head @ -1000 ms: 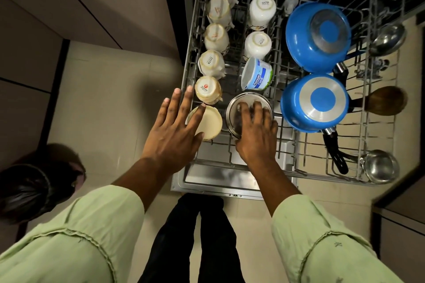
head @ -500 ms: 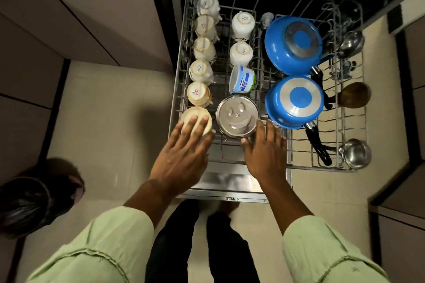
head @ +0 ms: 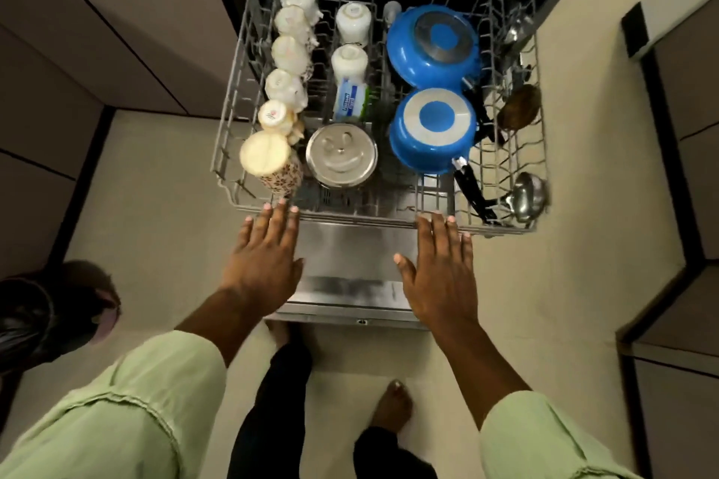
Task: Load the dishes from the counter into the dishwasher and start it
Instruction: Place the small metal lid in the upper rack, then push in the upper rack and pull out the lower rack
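At the rack [head: 350,219] front, left hand [head: 262,264] and right hand [head: 439,272] flat, tub [head: 350,99] label blurred.

Wire rack [head: 229,121], out over the open dishwasher door [head: 350,257], front rim right at the fingertips of the left hand [head: 264,261] and right hand [head: 439,268]. Beyond the left hand: floral cup [head: 272,163] nearest, upside down, then a row of pale upturned cups [head: 290,54] running away along the rack's left side. Between the hands, further in: steel bowl [head: 341,157] bottom up, blue-labelled tub [head: 350,99] behind it, two white cups [head: 352,39] past that. Ahead of the right hand: two blue pans [head: 434,128], bottoms up, one behind the other. Outward of the right hand, along the rack's right edge: steel ladle [head: 525,198] nearest, then a brown spoon [head: 519,111], probably wooden.
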`<state>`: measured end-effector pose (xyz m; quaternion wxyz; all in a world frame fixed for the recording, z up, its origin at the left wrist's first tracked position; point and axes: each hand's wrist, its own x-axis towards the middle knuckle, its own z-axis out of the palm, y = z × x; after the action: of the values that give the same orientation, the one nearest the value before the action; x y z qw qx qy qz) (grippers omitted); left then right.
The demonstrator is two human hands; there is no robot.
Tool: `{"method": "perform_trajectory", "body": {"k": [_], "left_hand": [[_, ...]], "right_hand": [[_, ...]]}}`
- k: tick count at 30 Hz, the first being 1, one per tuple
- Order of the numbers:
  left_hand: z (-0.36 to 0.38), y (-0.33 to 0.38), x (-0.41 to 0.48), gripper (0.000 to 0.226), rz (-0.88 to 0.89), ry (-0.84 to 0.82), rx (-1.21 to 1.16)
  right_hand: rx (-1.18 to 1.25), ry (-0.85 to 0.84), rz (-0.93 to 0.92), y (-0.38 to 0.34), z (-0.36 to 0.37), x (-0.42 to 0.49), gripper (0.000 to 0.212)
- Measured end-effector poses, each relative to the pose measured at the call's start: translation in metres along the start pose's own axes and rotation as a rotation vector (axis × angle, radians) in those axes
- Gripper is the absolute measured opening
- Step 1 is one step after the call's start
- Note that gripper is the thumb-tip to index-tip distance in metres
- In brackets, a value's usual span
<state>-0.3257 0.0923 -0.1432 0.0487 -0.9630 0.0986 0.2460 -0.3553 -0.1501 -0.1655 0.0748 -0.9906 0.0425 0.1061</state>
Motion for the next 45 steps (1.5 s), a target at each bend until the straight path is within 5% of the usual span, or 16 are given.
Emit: {"method": "perform_trajectory", "body": {"k": [7, 23, 33, 38, 45], "left_hand": [[0.024, 0.025, -0.006, 0.077, 0.017, 0.114, -0.055], [0.139, 0.009, 0.084, 0.079, 0.162, 0.954, -0.103], [0.151, 0.021, 0.128, 0.079, 0.108, 1.300, -0.113], [0.154, 0.023, 0.135, 0.079, 0.092, 1.397, -0.102], [0.150, 0.026, 0.129, 0.083, 0.101, 1.340, -0.162]], "right_hand": [[-0.088, 0.047, -0.033, 0.024, 0.017, -0.015, 0.085], [-0.041, 0.870, -0.068, 0.037, 0.135, 0.049, 0.081], [-0.018, 1.222, -0.060, 0.034, 0.157, 0.092, 0.083], [-0.038, 1.315, -0.080, 0.037, 0.160, 0.099, 0.084], [-0.050, 1.189, 0.014, 0.023, 0.158, 0.098, 0.083]]}}
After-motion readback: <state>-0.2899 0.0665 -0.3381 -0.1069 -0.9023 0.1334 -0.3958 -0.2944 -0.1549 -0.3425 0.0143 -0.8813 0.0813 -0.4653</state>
